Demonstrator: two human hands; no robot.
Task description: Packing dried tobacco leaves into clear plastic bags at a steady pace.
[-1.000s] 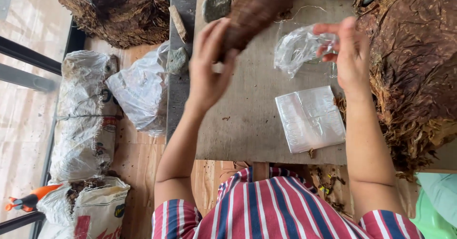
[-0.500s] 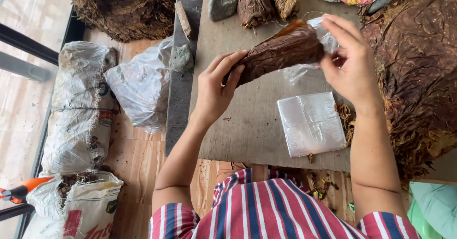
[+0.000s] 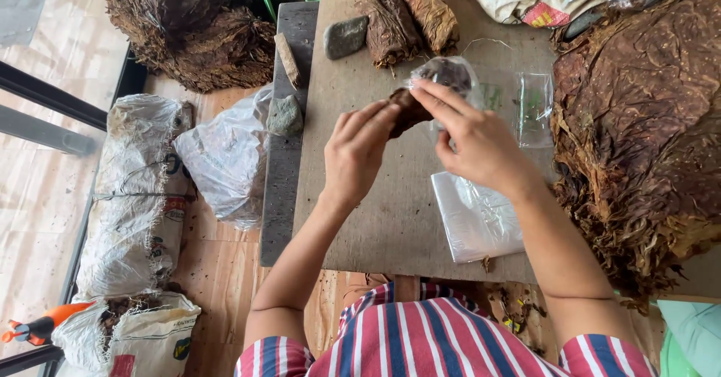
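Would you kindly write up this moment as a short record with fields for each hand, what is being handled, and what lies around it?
left hand: grips the near end of a dark brown leaf bundle
right hand: fingers pinch a clear plastic bag over the bundle's far end
surface: wooden board
near the hands: stack of clear bags, grey stone, three rolled leaf bundles
right side: large pile of dried brown leaves
left side: white sacks on the floor
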